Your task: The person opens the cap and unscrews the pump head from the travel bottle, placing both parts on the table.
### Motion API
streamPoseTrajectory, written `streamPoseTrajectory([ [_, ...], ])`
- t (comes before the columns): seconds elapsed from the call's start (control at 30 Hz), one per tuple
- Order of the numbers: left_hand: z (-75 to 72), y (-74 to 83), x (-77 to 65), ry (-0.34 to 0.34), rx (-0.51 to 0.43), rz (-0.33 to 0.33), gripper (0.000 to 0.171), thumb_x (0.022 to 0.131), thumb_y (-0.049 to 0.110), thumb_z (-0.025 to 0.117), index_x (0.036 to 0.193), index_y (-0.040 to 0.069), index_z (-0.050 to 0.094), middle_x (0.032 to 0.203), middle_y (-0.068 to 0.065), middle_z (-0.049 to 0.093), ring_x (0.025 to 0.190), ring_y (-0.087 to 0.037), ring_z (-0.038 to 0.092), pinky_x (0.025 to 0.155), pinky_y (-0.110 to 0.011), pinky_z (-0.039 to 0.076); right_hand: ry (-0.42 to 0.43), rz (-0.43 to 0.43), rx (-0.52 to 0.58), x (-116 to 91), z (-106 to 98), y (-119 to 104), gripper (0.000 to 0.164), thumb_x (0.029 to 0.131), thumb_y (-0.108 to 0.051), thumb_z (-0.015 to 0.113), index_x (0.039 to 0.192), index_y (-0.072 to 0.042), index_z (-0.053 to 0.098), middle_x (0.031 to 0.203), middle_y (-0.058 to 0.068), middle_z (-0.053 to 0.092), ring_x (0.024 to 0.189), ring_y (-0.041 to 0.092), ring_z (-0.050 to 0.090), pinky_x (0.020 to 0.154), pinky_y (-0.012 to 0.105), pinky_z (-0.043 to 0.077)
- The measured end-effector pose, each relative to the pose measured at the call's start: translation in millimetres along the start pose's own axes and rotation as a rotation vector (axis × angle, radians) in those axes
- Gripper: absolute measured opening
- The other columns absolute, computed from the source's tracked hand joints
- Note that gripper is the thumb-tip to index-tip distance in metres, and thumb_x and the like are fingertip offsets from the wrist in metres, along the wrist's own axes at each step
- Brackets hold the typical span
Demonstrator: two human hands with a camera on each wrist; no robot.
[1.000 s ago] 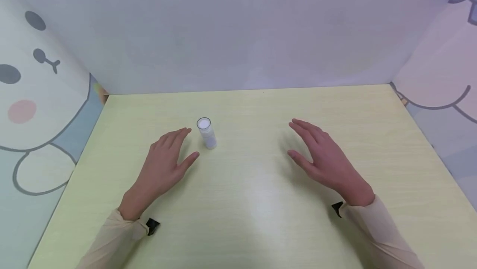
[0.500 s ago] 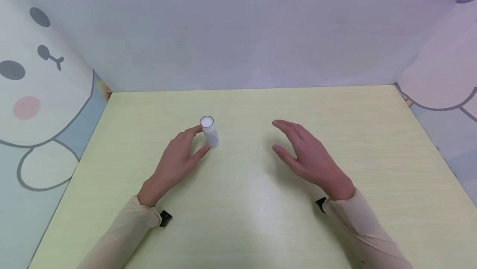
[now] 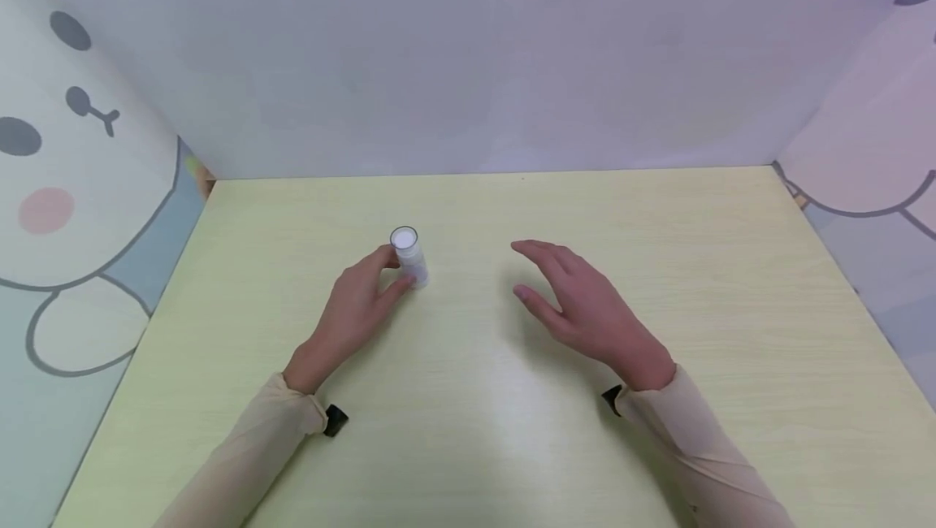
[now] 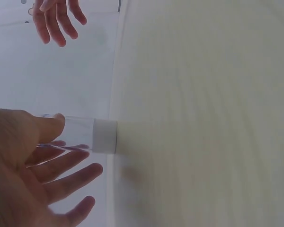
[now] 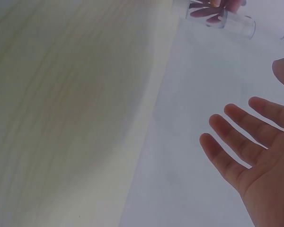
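A small clear bottle [image 3: 410,258] stands upright on the table, left of the middle in the head view. From the left wrist, its see-through part [image 4: 79,132] shows beside the hand, and a white band [image 4: 105,136] rings the end at the tabletop. My left hand [image 3: 354,300] holds the bottle from the left, the thumb on the near side and the fingers reaching round behind, partly hidden. Over the table to the right, my right hand [image 3: 585,300] hovers with its fingers spread and relaxed, the palm turned toward the bottle. Nothing is in it.
The pale wooden table [image 3: 468,430] runs back to a plain whitish wall panel [image 3: 475,65]. Side panels with cartoon drawings [image 3: 73,187] flank it. Both forearms wear light sleeves [image 3: 249,447], with a small black piece [image 3: 335,421] at the left cuff.
My left hand has moved right to the bottle, and its thumb and fingers have come round it. My right hand has drifted left, nearer the bottle. The bottle stays in place.
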State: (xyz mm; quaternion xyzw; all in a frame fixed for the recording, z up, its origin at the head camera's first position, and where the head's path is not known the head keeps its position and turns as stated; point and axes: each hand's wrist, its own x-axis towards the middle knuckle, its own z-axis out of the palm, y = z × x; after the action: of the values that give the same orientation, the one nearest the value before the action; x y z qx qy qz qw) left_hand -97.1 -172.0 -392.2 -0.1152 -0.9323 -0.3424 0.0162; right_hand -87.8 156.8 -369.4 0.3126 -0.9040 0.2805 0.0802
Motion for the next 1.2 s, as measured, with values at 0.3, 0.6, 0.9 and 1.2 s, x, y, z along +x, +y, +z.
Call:
streamPoseTrajectory([
  [0.3, 0.1, 5.4, 1.5, 0.010, -0.023, 0.008, 0.036, 0.099, 0.023, 0.073, 0.133, 0.013, 0.063, 0.130, -0.009, 0.073, 0.124, -0.031, 0.068, 0.105, -0.054, 0.053, 0.016, -0.020, -0.001, 4, 2, -4, 0.054, 0.105, -0.030, 0.063, 0.154, -0.015, 0.047, 0.149, 0.007, 0.058, 0.137, 0.027, 0.058, 0.112, 0.049, 0.050],
  [0.6, -0.4, 20.3, -2.1, -0.007, -0.045, 0.045, 0.045, 0.098, 0.024, 0.075, 0.140, 0.017, 0.062, 0.134, -0.004, 0.071, 0.127, -0.027, 0.066, 0.108, -0.051, 0.052, 0.036, -0.048, 0.027, 9, 5, -11, 0.058, 0.102, -0.030, 0.069, 0.153, -0.015, 0.048, 0.147, 0.006, 0.059, 0.137, 0.024, 0.058, 0.112, 0.046, 0.051],
  [0.9, 3.8, 38.3, -6.2, 0.004, -0.031, 0.167, 0.049, 0.095, 0.020, 0.078, 0.141, 0.020, 0.061, 0.133, -0.001, 0.072, 0.123, -0.024, 0.069, 0.105, -0.048, 0.056, 0.034, -0.007, 0.276, 15, 5, -26, 0.058, 0.099, -0.022, 0.074, 0.151, -0.017, 0.050, 0.146, -0.003, 0.059, 0.127, 0.017, 0.063, 0.104, 0.040, 0.057],
  [1.2, 7.7, 56.8, -11.9, 0.002, -0.032, 0.277, 0.047, 0.093, 0.018, 0.080, 0.137, 0.021, 0.063, 0.127, 0.001, 0.073, 0.116, -0.022, 0.072, 0.099, -0.046, 0.057, 0.050, -0.027, 0.464, 18, 9, -37, 0.061, 0.094, -0.012, 0.078, 0.149, -0.016, 0.051, 0.142, -0.004, 0.062, 0.128, 0.014, 0.063, 0.102, 0.035, 0.059],
])
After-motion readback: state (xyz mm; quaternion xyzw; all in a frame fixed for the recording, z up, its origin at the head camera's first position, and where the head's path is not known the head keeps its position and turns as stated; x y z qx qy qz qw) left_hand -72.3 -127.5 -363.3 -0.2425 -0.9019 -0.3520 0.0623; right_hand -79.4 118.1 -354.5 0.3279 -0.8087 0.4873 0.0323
